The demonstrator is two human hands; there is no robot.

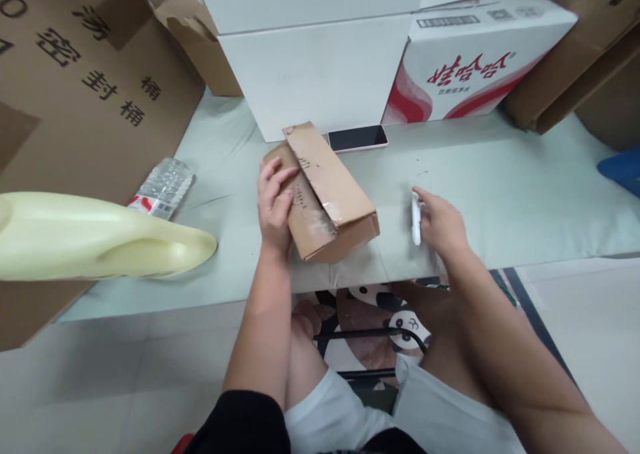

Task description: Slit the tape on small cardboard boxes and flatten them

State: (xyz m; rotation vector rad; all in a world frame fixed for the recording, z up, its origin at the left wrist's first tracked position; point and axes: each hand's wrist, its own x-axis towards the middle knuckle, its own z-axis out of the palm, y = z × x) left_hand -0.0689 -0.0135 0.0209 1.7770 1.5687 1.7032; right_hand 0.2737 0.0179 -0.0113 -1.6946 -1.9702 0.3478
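Observation:
A small brown cardboard box point(327, 187) sits tilted at an angle on the covered table. Its long top flap is slightly raised along one edge, with dark print and a scuffed, shiny patch beside the gap. My left hand point(275, 204) grips the box's left side, fingers bent over the top face. To the right of the box, apart from it, my right hand point(441, 222) pinches a slim white object point(416, 219) held upright over the table. Its exact kind does not show clearly. Behind the box lies a phone point(358, 138) with a dark screen.
White cartons point(320, 74) stand along the back, one with red lettering point(475, 67). A large brown carton point(90, 61) and a wrapped clear plastic pack point(167, 184) are at left. A pale yellow rounded object point(105, 237) juts in. Another brown carton point(570, 61) stands right.

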